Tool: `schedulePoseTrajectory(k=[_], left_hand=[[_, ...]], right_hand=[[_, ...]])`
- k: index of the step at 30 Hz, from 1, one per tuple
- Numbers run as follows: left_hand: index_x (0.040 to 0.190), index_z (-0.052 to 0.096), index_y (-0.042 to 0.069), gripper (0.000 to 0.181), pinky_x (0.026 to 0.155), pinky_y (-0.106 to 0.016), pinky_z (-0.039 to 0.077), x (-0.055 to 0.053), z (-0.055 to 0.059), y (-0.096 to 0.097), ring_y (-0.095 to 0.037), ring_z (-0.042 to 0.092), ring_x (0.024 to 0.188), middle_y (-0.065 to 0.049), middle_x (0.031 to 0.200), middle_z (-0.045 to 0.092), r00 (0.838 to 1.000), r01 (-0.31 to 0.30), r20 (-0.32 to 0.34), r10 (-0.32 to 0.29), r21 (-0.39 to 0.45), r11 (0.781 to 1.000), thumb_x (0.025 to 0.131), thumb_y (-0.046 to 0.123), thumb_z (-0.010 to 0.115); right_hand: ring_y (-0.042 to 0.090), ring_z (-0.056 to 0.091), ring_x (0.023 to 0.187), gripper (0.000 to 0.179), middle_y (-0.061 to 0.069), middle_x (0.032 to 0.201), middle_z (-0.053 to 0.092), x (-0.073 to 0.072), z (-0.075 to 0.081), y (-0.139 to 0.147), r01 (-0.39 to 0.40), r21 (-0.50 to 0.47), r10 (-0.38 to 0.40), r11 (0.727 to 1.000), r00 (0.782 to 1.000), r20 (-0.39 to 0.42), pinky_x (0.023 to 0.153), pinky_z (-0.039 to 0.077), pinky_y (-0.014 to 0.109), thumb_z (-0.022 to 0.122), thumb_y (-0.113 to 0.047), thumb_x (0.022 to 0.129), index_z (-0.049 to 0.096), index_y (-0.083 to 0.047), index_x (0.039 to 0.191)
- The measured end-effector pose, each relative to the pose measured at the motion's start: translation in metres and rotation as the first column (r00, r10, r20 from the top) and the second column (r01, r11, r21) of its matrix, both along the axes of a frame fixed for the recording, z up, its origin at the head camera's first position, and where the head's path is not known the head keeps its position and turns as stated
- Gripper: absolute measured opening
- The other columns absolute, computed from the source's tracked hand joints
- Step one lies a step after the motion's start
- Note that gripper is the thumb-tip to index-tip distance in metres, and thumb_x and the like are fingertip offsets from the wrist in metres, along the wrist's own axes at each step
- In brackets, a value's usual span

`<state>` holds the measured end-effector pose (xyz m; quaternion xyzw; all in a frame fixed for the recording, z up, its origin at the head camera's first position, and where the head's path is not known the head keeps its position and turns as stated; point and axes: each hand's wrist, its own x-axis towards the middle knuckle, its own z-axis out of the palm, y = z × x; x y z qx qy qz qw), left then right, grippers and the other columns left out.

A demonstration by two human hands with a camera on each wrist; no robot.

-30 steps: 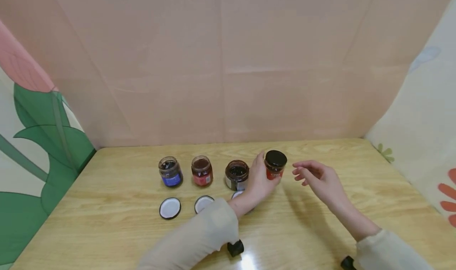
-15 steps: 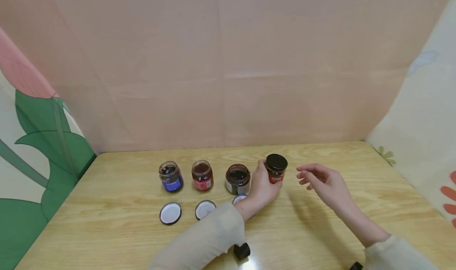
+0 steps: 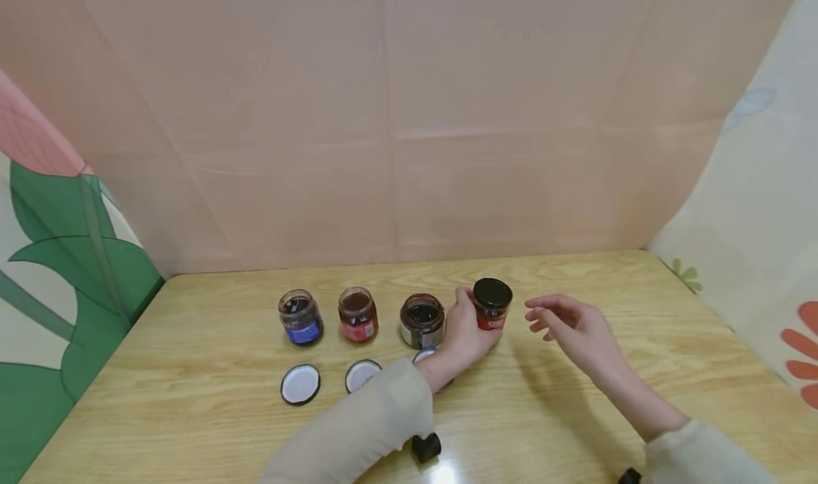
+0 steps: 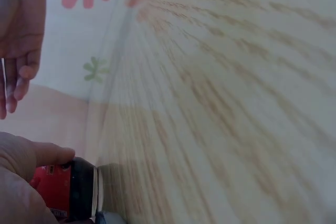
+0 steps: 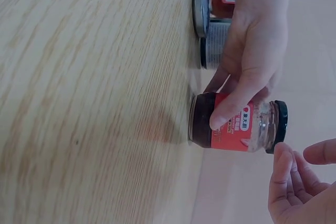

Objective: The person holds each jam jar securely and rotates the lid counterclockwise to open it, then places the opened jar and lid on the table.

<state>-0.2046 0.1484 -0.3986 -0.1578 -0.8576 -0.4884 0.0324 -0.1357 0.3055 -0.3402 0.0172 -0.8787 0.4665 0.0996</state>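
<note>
My left hand [image 3: 465, 336] grips a glass jar [image 3: 491, 306] with a red label and a black lid, its thumb and fingers around the body. In the right wrist view the jar [image 5: 239, 132] looks upright, its base at or just above the tabletop; I cannot tell which. The lid [image 5: 281, 127] is on, and dark contents fill the lower part. To the right of the jar, my right hand [image 3: 584, 335] hovers with loosely bent fingers and nothing in them. Its fingertips come near the lid without plainly touching it.
Three lidless jars stand left of my hand: a blue-labelled jar [image 3: 302, 319], a pink-labelled jar [image 3: 358, 316] and a dark jar [image 3: 422, 322]. Before them lie upturned lids, a left lid [image 3: 300, 385], a middle lid [image 3: 361, 375] and a right lid [image 3: 424, 355] partly behind my wrist.
The head view has shifted slightly. Both hands and the gripped jar keep nearly the same places relative to each other, and the lid stays on.
</note>
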Motion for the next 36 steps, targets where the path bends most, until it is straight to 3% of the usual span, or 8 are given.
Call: schedulePoseTrajectory(k=[8,14,19,26,36], left_hand=[[0.108,0.063,0.008,0.052,0.082,-0.025,0.051,0.005,0.005,-0.002,-0.018,0.066,0.091,-0.006,0.098,0.07,0.999,-0.021,-0.034,0.019,-0.043,0.999,0.062,0.013,0.088],[0.107,0.067,0.013,0.051,0.081,-0.02,0.051,0.014,0.016,-0.006,-0.011,0.065,0.091,0.0,0.1,0.071,0.999,0.016,-0.029,-0.015,0.043,0.999,0.062,0.016,0.089],[0.111,0.07,0.017,0.053,0.077,-0.018,0.049,0.021,0.024,-0.011,-0.005,0.062,0.091,0.004,0.1,0.07,1.0,0.022,-0.014,-0.021,0.088,0.996,0.062,0.021,0.09],[0.118,0.069,0.022,0.062,0.074,-0.016,0.048,0.024,0.028,-0.024,-0.004,0.061,0.09,0.006,0.102,0.069,0.995,0.04,-0.088,-0.037,0.035,0.999,0.062,0.038,0.089],[0.113,0.071,0.02,0.06,0.062,-0.012,0.049,0.027,0.03,-0.039,-0.002,0.058,0.087,0.009,0.098,0.068,0.994,0.111,-0.033,-0.108,0.103,0.989,0.06,0.04,0.09]], right_hand=[[-0.004,0.061,0.08,0.032,0.018,0.105,0.068,-0.001,-0.001,-0.002,0.041,0.003,-0.041,0.999,0.999,0.006,0.067,0.055,0.023,0.056,-0.02,0.097,0.06,0.001,0.121],[-0.002,0.052,0.101,0.051,0.014,0.125,0.06,-0.001,-0.001,-0.007,0.06,0.016,-0.06,0.998,0.998,0.002,0.078,0.045,0.012,0.067,-0.032,0.09,0.053,-0.005,0.132],[-0.001,0.05,0.105,0.058,0.012,0.127,0.058,-0.001,0.0,-0.011,0.064,-0.026,-0.063,0.998,0.997,0.039,0.08,0.044,0.012,0.067,-0.037,0.089,0.05,-0.006,0.135],[-0.001,0.049,0.109,0.054,0.01,0.131,0.054,0.001,0.006,-0.015,0.036,-0.076,-0.03,0.996,0.996,0.082,0.086,0.043,0.012,0.061,-0.039,0.092,0.048,-0.007,0.134],[0.007,0.06,0.101,0.054,0.011,0.131,0.054,-0.001,0.007,-0.024,-0.01,-0.187,0.038,0.982,0.988,0.149,0.086,0.047,0.021,0.064,-0.034,0.092,0.045,-0.007,0.134]])
